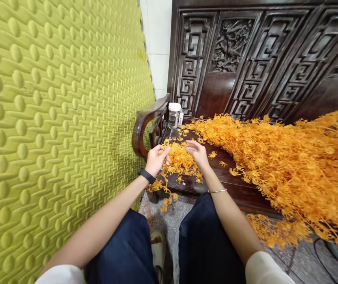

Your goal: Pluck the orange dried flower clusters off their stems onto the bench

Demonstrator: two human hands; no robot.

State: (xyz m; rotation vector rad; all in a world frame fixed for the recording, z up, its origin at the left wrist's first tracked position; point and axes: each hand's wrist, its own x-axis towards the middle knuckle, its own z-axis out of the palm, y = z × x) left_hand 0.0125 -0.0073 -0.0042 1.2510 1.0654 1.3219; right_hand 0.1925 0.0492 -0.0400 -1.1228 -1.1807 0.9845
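Observation:
A small heap of orange plastic flower pieces lies on the dark wooden bench seat, between and beneath my hands. On its left side, my left hand is closed in a pinch, thumb against fingers. Orange bits show around those fingertips, but what the pinch holds is unclear. Over the heap's right side, my right hand has its fingers stretched out and slightly bent, with nothing visible in them. Below my left hand, an orange branched strand hangs over the seat's front edge.
A large bundle of orange sprigs covers the bench's right side and spills over its front. A clear white-lidded jar stands by the curved armrest. Yellow-green textured padding lines the left. Cables lie on the floor at lower right.

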